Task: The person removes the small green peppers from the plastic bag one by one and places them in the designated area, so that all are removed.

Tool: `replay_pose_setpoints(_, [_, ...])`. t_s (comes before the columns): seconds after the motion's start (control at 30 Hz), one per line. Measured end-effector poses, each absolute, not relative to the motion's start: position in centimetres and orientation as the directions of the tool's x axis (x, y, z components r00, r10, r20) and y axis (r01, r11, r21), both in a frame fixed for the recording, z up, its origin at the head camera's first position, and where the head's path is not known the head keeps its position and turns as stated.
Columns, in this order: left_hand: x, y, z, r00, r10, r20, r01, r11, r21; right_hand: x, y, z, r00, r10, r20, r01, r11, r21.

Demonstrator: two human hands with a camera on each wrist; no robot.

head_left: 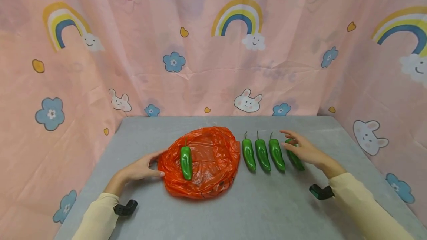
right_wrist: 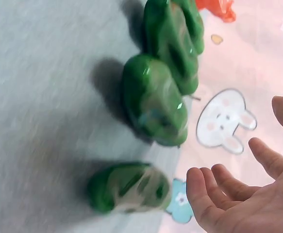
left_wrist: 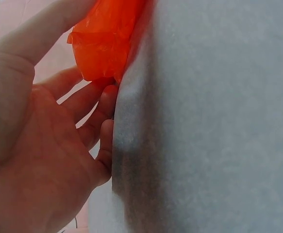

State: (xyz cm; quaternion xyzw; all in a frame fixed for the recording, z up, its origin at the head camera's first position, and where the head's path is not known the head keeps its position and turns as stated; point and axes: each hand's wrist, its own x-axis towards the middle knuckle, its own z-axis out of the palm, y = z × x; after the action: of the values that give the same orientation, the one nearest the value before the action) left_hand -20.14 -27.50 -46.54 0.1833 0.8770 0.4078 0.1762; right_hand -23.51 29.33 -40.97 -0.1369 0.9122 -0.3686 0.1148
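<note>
A crumpled orange plastic bag (head_left: 213, 158) lies on the table, with one green pepper (head_left: 186, 163) resting on it. At the bag's left edge is my left hand (head_left: 141, 167), its thumb and fingers spread apart and touching the plastic. In the left wrist view, loosely bent fingers (left_wrist: 90, 109) reach the bag's edge (left_wrist: 102, 56). To the bag's right, three green peppers (head_left: 262, 155) stand in a row, stems away from me. My right hand (head_left: 301, 149) hovers over a fourth pepper (head_left: 296, 160), partly covering it in the head view. The right wrist view has this pepper (right_wrist: 129, 188) apart from the loosely extended fingers.
The grey table (head_left: 267, 206) runs back to a pink patterned curtain (head_left: 200, 84), which also hangs along both sides. Dark devices (head_left: 126, 207) are worn at the wrists over cream sleeves (head_left: 100, 217).
</note>
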Motion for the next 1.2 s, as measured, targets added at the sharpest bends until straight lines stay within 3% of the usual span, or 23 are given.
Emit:
replay_pose_setpoints(0.67, [-20.0, -27.5, -46.5, -0.868, 0.473, -0.149, 0.188, 0.591, 0.785, -22.8, 22.5, -40.4, -0.868, -0.496, 0.018, -0.371, 0.625, -0.687])
replay_pose_setpoints(1.2, [-20.1, -27.4, -46.4, -0.871, 0.467, -0.152, 0.185, 0.599, 0.779, -22.0, 17.4, -40.2, -0.803, -0.596, -0.001, -0.376, 0.507, -0.776])
